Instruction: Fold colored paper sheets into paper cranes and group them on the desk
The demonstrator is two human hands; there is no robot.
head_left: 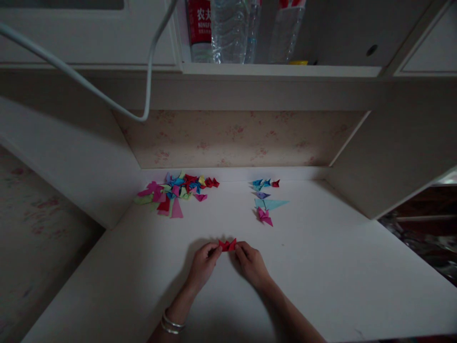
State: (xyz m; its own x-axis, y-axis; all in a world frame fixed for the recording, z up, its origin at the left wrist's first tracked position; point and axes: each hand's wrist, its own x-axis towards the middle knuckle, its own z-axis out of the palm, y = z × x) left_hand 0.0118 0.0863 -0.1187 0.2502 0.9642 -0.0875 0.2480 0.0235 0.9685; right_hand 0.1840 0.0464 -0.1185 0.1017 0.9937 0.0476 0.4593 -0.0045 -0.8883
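Between my two hands is a small red folded paper piece with pointed tips standing up. My left hand pinches its left end between thumb and fingers. At the right end, my right hand grips it the same way. Both hands are low over the white desktop, in the middle of the view. Farther back on the left lies a heap of colourful folded papers. A looser group to the right holds a magenta folded paper, a light-blue pointed paper and several small blue, purple and red folds.
The white desk runs back to a flower-patterned wall panel. Overhead, a shelf carries plastic bottles. A white cable hangs at the upper left. Side panels close in both sides.
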